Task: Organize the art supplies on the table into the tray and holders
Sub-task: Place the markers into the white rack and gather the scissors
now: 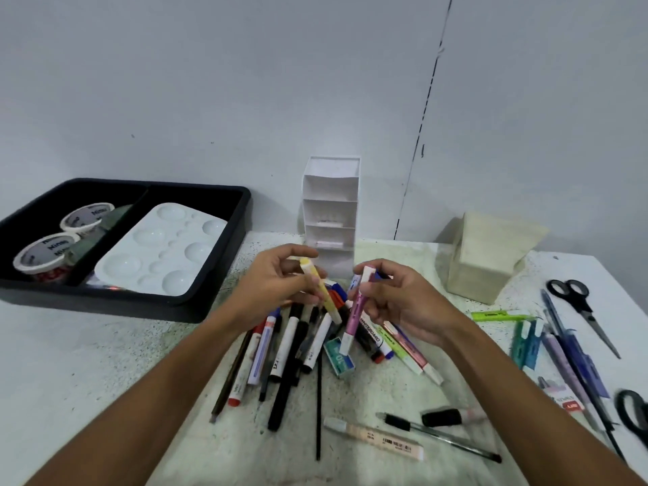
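Observation:
My left hand [277, 285] pinches a yellow highlighter [324, 296] and lifts it above the heap. In my right hand [403, 303] is a pink highlighter [354, 313], gripped near its top, slanting down. Below both lies a pile of markers and pens [291, 349] on the table. A white tiered holder [331, 212] stands just behind my hands against the wall. At the far left sits the black tray [224, 254], with a white paint palette [164, 250] and two tape rolls [45, 254] inside.
A cream square holder [487, 257] stands at the right. Scissors [582, 310], a green highlighter [498, 315] and several blue pens [568, 352] lie along the right side. Loose pens [441, 436] rest near the front. The table's right edge is close.

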The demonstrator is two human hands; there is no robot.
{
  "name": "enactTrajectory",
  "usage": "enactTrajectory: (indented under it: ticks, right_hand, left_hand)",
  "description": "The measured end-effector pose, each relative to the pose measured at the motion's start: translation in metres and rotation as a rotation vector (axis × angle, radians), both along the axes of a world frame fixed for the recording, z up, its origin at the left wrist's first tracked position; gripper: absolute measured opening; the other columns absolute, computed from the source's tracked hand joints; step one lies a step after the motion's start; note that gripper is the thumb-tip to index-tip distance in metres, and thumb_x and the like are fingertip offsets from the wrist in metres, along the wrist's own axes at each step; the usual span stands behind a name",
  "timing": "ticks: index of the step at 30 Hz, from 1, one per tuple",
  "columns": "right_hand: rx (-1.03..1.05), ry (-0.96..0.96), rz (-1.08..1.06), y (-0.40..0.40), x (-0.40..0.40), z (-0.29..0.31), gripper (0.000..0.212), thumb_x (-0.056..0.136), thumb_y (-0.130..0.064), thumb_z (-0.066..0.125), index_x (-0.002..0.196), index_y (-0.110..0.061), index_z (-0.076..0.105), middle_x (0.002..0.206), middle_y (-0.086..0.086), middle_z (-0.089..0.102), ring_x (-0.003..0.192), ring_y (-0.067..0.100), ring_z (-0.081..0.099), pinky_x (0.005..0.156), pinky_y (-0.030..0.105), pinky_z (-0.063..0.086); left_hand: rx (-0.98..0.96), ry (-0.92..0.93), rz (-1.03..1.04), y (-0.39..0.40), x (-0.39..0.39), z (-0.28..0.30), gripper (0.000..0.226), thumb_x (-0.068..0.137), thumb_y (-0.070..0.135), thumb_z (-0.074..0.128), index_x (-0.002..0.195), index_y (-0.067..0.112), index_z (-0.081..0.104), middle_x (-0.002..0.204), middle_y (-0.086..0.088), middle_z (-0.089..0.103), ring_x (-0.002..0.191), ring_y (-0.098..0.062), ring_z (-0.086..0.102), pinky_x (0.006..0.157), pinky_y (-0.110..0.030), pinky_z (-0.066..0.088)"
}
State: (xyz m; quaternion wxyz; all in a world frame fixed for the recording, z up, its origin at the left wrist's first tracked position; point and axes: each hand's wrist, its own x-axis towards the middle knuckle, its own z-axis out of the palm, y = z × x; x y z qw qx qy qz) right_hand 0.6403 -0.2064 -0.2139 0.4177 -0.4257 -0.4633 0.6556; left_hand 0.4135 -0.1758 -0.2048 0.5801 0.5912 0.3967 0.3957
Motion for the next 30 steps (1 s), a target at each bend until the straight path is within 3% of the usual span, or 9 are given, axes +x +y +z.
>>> enactTrajectory:
  ticks: [3, 6, 9, 11, 12, 16, 20, 25, 30]
  right_hand:
    - [0.13, -0.092, -0.057, 0.007, -0.003, 0.021, 0.018, 0.084, -0.001, 0.065, 0.101, -0.001, 0.061, 0.092, 0.022, 0.071, 0.048, 0.018, 0.055, 0.046, 0.024, 0.043]
    - [0.293, -0.122, -0.094, 0.016, -0.006, 0.059, 0.013, 0.086, 0.004, 0.062, 0.097, -0.003, 0.064, 0.092, 0.012, 0.073, 0.054, 0.02, 0.06, 0.044, 0.024, 0.041]
    - [0.481, -0.131, -0.167, 0.031, -0.008, 0.102, 0.019, 0.086, 0.006, 0.062, 0.1, -0.006, 0.067, 0.083, 0.007, 0.068, 0.061, 0.02, 0.058, 0.045, 0.025, 0.038]
    - [0.595, -0.172, -0.26, 0.043, -0.01, 0.127, 0.021, 0.086, 0.006, 0.064, 0.101, -0.009, 0.068, 0.082, 0.005, 0.067, 0.064, 0.018, 0.059, 0.045, 0.026, 0.039]
    - [0.637, -0.193, -0.31, 0.05, -0.011, 0.136, 0.022, 0.086, 0.005, 0.064, 0.102, -0.009, 0.068, 0.082, 0.003, 0.068, 0.065, 0.018, 0.06, 0.046, 0.027, 0.04]
    - [0.78, -0.417, -0.434, 0.078, -0.01, 0.146, 0.02, 0.083, 0.003, 0.066, 0.095, -0.013, 0.068, 0.082, -0.001, 0.071, 0.069, 0.01, 0.064, 0.055, 0.024, 0.044]
    - [0.866, -0.74, -0.423, 0.095, -0.008, 0.125, 0.02, 0.08, -0.001, 0.067, 0.091, -0.018, 0.068, 0.082, -0.001, 0.071, 0.071, 0.011, 0.063, 0.071, 0.024, 0.049]
    - [0.832, -0.891, -0.317, 0.104, -0.006, 0.107, 0.003, 0.085, -0.016, 0.069, 0.089, -0.016, 0.069, 0.084, -0.004, 0.072, 0.08, 0.01, 0.065, 0.075, 0.027, 0.049]
    - [0.797, -0.904, -0.289, 0.103, -0.009, 0.097, 0.02, 0.09, -0.024, 0.066, 0.104, -0.011, 0.072, 0.102, 0.001, 0.072, 0.097, 0.016, 0.062, 0.084, 0.028, 0.047]
  left_hand:
    - [0.101, 0.053, -0.001, 0.005, -0.002, 0.021, 0.02, 0.086, -0.004, 0.063, 0.106, -0.002, 0.06, 0.096, -0.016, 0.073, 0.069, -0.028, 0.07, 0.056, -0.026, 0.056]
    - [0.289, 0.071, 0.06, 0.015, -0.002, 0.052, 0.02, 0.078, 0.013, 0.077, 0.096, 0.009, 0.069, 0.089, -0.013, 0.074, 0.061, -0.013, 0.062, 0.048, -0.02, 0.044]
    - [0.473, 0.066, 0.164, 0.029, 0.002, 0.088, 0.018, 0.074, 0.017, 0.081, 0.091, 0.02, 0.075, 0.089, -0.011, 0.072, 0.076, -0.017, 0.065, 0.06, -0.029, 0.051]
    - [0.555, 0.059, 0.249, 0.039, 0.006, 0.112, 0.018, 0.078, 0.008, 0.079, 0.093, 0.014, 0.074, 0.093, -0.007, 0.073, 0.087, -0.019, 0.068, 0.072, -0.036, 0.054]
    - [0.581, 0.034, 0.275, 0.044, 0.01, 0.122, 0.017, 0.078, 0.005, 0.077, 0.093, 0.012, 0.074, 0.094, -0.007, 0.074, 0.088, -0.017, 0.069, 0.072, -0.032, 0.054]
    - [0.646, 0.061, 0.314, 0.07, 0.022, 0.138, 0.019, 0.077, 0.0, 0.077, 0.093, 0.009, 0.073, 0.094, -0.005, 0.073, 0.086, -0.014, 0.071, 0.075, -0.022, 0.054]
    - [0.636, 0.236, 0.289, 0.092, 0.035, 0.118, 0.021, 0.074, 0.003, 0.08, 0.092, 0.012, 0.074, 0.089, 0.0, 0.073, 0.083, -0.011, 0.071, 0.08, -0.026, 0.056]
    - [0.596, 0.302, 0.209, 0.097, 0.043, 0.089, 0.021, 0.074, 0.004, 0.08, 0.092, 0.01, 0.074, 0.088, -0.002, 0.073, 0.079, -0.008, 0.07, 0.079, -0.022, 0.055]
    - [0.604, 0.271, 0.18, 0.097, 0.048, 0.085, 0.018, 0.075, 0.008, 0.08, 0.092, 0.009, 0.074, 0.089, 0.0, 0.073, 0.082, -0.004, 0.07, 0.076, -0.014, 0.052]
